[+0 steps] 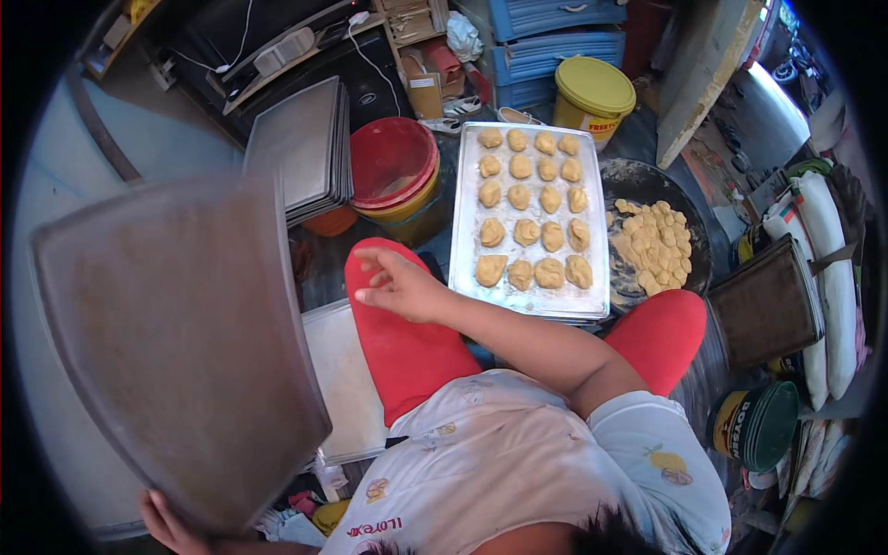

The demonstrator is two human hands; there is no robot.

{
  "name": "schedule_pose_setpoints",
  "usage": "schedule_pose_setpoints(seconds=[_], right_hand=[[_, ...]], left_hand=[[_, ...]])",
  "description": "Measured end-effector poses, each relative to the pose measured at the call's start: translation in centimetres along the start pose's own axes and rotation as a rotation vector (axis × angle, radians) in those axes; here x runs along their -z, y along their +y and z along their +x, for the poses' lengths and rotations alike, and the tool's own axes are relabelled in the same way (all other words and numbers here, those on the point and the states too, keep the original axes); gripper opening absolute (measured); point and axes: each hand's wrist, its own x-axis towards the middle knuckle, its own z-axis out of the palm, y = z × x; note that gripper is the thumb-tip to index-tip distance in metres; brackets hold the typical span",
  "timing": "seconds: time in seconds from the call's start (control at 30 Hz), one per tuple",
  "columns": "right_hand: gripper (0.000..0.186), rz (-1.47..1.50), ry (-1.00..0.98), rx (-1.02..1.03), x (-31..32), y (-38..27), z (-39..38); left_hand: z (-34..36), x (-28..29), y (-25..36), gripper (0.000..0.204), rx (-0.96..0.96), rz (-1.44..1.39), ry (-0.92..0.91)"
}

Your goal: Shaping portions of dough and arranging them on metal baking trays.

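Note:
My left hand (pixel 166 525) grips the lower edge of a large metal baking tray (pixel 176 351), which is raised almost on edge at my left and blurred in its upper part. Stretched across my body, my right arm brings my right hand (pixel 404 287) over my left knee. Its fingers are apart and hold nothing. In front of me lies a silvery baking tray (pixel 460 213) with rows of dough lumps (pixel 520 197) on it. Another pale tray (pixel 344 388) sits beside my left thigh, partly covered by the raised one.
A black round basin (pixel 698 185) holds flattened dough pieces (pixel 657 242) at the right. A stack of trays (pixel 298 148) stands beyond a red tub (pixel 398 153) at the left. A yellow lidded bucket (pixel 595 92), dark trays (pixel 768 305) and a green-lidded bucket (pixel 768 425) stand around.

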Motion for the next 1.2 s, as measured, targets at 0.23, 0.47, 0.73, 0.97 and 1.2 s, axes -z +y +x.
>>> schedule_pose_setpoints(seconds=[0.23,0.47,0.73,0.97,1.2], right_hand=[[0.081,0.330,-0.011,-0.050,6.3,-4.5,-2.9],[0.054,0.098,0.607,-0.117,17.5,-5.1,-10.3],[0.052,-0.736,0.742,-0.517,26.5,8.5,-16.9],[0.057,-0.833,0.646,-0.708,26.4,9.3,-17.8],[0.055,-0.568,0.771,-0.434,26.7,7.0,-17.1]], left_hand=[[5.5,-17.5,4.8,0.032,-0.028,-0.585,-0.079],[-0.4,-40.1,9.9,0.030,0.077,-0.517,-0.605],[-16.0,-55.6,9.2,0.027,-0.227,-0.394,-0.882],[-17.6,-56.9,8.1,0.032,-0.198,-0.380,-1.049],[-17.3,-55.9,9.9,0.030,-0.122,-0.487,-1.016]])
